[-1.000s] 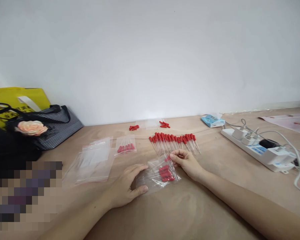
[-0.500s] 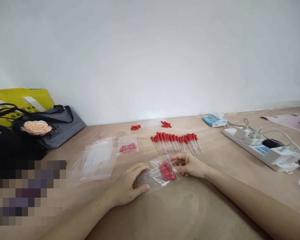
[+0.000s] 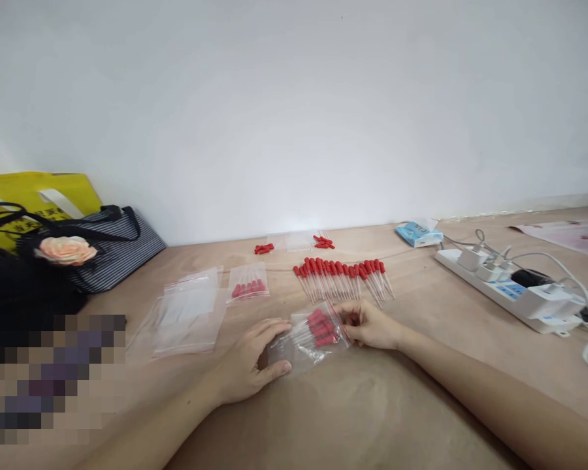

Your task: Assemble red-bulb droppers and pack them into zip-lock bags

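Note:
A clear zip bag (image 3: pixel 294 356) lies slanted in front of me, with several red-bulbed glass droppers (image 3: pixel 322 328) inside, bulbs toward the right. My left hand (image 3: pixel 255 356) holds the bag's left end, thumb at the near side and fingers at the far side. Pinched between the fingertips of my right hand (image 3: pixel 367 324) is the bag's right edge, along the zip strip. Just beyond, a row of loose droppers (image 3: pixel 340 277) lies side by side, red bulbs facing away from me. To the left rests a filled zip bag (image 3: pixel 248 284) beside a stack of flat zip bags (image 3: pixel 189 313).
Red bulbs (image 3: pixel 263 249) and glass tubes (image 3: pixel 298 242) lie near the wall, with more red bulbs (image 3: pixel 324 243) beside them. On the right are a tissue pack (image 3: pixel 418 234) and a power strip (image 3: pixel 514 292) with cables. Bags, including a striped one (image 3: pixel 120 251), stand at left.
The right edge of the bag tilts slightly more under my right fingers. Both hands keep nearly the same places, and the whole view has shifted a little.

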The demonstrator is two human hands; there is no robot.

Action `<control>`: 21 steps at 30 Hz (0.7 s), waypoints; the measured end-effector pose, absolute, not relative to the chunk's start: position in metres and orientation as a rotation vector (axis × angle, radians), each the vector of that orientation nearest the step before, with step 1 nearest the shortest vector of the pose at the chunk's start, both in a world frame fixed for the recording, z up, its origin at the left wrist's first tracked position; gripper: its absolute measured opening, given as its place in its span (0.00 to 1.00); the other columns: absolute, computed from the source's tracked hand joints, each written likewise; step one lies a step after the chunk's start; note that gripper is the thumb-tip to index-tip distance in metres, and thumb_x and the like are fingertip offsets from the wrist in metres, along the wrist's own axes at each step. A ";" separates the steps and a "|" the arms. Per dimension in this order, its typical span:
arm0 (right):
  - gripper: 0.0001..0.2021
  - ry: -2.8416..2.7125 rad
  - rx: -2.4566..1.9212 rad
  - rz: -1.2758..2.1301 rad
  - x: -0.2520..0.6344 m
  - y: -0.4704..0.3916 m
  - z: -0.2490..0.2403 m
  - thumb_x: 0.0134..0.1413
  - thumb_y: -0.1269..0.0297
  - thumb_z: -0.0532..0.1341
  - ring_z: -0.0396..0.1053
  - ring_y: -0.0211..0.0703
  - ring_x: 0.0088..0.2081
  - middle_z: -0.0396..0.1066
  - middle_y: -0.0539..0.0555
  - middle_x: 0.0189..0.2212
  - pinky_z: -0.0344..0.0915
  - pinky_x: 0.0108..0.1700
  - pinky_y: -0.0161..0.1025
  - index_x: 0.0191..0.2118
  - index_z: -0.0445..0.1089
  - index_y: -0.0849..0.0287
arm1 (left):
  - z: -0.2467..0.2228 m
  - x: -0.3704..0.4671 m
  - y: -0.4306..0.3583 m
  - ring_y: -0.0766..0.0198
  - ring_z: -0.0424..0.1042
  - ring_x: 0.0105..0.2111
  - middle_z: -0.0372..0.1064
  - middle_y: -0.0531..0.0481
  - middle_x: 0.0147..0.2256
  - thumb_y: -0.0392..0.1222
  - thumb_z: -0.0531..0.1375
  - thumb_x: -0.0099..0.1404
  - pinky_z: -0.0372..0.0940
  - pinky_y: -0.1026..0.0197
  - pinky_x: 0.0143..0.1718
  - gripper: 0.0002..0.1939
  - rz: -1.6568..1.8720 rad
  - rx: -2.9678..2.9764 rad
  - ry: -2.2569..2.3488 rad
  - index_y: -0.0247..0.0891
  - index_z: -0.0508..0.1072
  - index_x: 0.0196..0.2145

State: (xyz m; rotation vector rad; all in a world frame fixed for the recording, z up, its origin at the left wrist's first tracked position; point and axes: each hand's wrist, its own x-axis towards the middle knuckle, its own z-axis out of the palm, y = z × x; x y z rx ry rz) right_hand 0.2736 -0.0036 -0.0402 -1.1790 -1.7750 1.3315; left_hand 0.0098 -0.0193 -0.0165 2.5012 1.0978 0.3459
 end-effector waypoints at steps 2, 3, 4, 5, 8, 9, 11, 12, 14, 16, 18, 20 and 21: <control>0.11 -1.754 -1.164 1.366 0.274 -0.004 -0.041 0.40 0.62 0.63 0.53 0.28 0.14 0.59 0.43 0.13 0.54 0.15 0.26 0.34 0.71 0.60 | -0.017 0.009 -0.019 0.56 0.55 0.54 0.55 0.45 0.55 0.50 0.53 0.60 0.53 0.51 0.54 0.25 0.339 2.504 1.102 0.41 0.56 0.53; 0.11 -1.734 -1.152 1.391 0.275 -0.004 -0.041 0.40 0.60 0.63 0.54 0.28 0.15 0.60 0.44 0.14 0.54 0.16 0.26 0.32 0.70 0.60 | -0.017 0.009 -0.019 0.55 0.54 0.55 0.55 0.45 0.55 0.51 0.53 0.60 0.53 0.51 0.54 0.25 0.338 2.505 1.103 0.41 0.56 0.53; 0.11 -1.718 -1.143 1.411 0.275 -0.004 -0.042 0.40 0.58 0.63 0.55 0.28 0.15 0.61 0.44 0.15 0.54 0.16 0.26 0.29 0.70 0.60 | -0.017 0.009 -0.019 0.55 0.54 0.55 0.55 0.45 0.55 0.51 0.53 0.60 0.52 0.51 0.54 0.25 0.336 2.506 1.104 0.41 0.56 0.53; 0.12 -1.709 -1.137 1.424 0.275 -0.004 -0.042 0.40 0.56 0.63 0.55 0.28 0.15 0.62 0.45 0.16 0.54 0.16 0.26 0.27 0.69 0.60 | -0.017 0.009 -0.019 0.55 0.54 0.55 0.55 0.45 0.55 0.51 0.53 0.60 0.52 0.50 0.54 0.25 0.335 2.505 1.105 0.40 0.56 0.53; 0.16 -1.708 -1.155 1.438 0.274 -0.004 -0.044 0.38 0.52 0.63 0.55 0.28 0.16 0.61 0.45 0.14 0.54 0.16 0.27 0.22 0.67 0.62 | -0.015 0.010 -0.019 0.55 0.55 0.54 0.56 0.45 0.54 0.51 0.53 0.60 0.53 0.50 0.54 0.25 0.336 2.506 1.113 0.41 0.57 0.53; 0.17 -1.710 -1.160 1.443 0.273 -0.003 -0.045 0.37 0.51 0.64 0.55 0.28 0.16 0.60 0.45 0.14 0.54 0.17 0.27 0.21 0.66 0.62 | -0.015 0.011 -0.019 0.55 0.55 0.54 0.56 0.45 0.54 0.51 0.53 0.60 0.54 0.50 0.54 0.25 0.340 2.508 1.114 0.41 0.57 0.53; 0.17 -1.708 -1.149 1.433 0.271 -0.003 -0.047 0.36 0.51 0.65 0.55 0.28 0.16 0.60 0.45 0.14 0.53 0.17 0.27 0.21 0.65 0.63 | -0.015 0.011 -0.019 0.55 0.56 0.54 0.56 0.45 0.54 0.51 0.53 0.60 0.54 0.51 0.53 0.25 0.348 2.512 1.110 0.42 0.57 0.53; 0.17 -1.709 -1.139 1.403 0.270 -0.003 -0.048 0.36 0.52 0.65 0.55 0.28 0.16 0.60 0.45 0.14 0.53 0.18 0.27 0.21 0.65 0.62 | -0.015 0.011 -0.019 0.55 0.56 0.53 0.56 0.45 0.54 0.51 0.53 0.60 0.54 0.51 0.53 0.25 0.349 2.515 1.106 0.42 0.57 0.53; 0.16 -1.727 -1.116 1.316 0.269 -0.003 -0.051 0.37 0.54 0.65 0.55 0.28 0.18 0.60 0.45 0.15 0.54 0.20 0.28 0.21 0.64 0.62 | -0.016 0.010 -0.019 0.55 0.56 0.54 0.56 0.45 0.54 0.50 0.53 0.60 0.54 0.51 0.53 0.25 0.349 2.518 1.099 0.42 0.57 0.53; 0.15 -1.772 -1.076 1.269 0.269 -0.003 -0.052 0.38 0.55 0.65 0.56 0.29 0.20 0.61 0.46 0.17 0.55 0.21 0.28 0.22 0.65 0.62 | -0.017 0.009 -0.019 0.55 0.56 0.54 0.56 0.45 0.54 0.50 0.53 0.60 0.54 0.51 0.53 0.25 0.356 2.522 1.095 0.42 0.56 0.53; 0.15 -1.806 -1.047 1.307 0.270 -0.004 -0.051 0.39 0.54 0.64 0.56 0.29 0.19 0.61 0.46 0.17 0.54 0.21 0.29 0.21 0.65 0.63 | -0.018 0.009 -0.019 0.55 0.56 0.54 0.56 0.46 0.54 0.51 0.54 0.60 0.54 0.51 0.53 0.25 0.370 2.525 1.095 0.43 0.56 0.53; 0.17 -1.775 -1.080 1.367 0.272 -0.004 -0.048 0.39 0.52 0.64 0.55 0.28 0.18 0.60 0.46 0.16 0.53 0.19 0.28 0.21 0.65 0.62 | -0.018 0.009 -0.019 0.54 0.56 0.54 0.56 0.46 0.54 0.51 0.54 0.60 0.54 0.51 0.53 0.25 0.372 2.522 1.096 0.43 0.57 0.53; 0.17 -1.731 -1.127 1.386 0.273 -0.004 -0.046 0.39 0.51 0.63 0.55 0.28 0.17 0.60 0.45 0.15 0.53 0.18 0.27 0.23 0.64 0.62 | -0.018 0.010 -0.019 0.54 0.56 0.54 0.56 0.46 0.54 0.51 0.54 0.59 0.54 0.51 0.53 0.25 0.368 2.518 1.096 0.43 0.57 0.53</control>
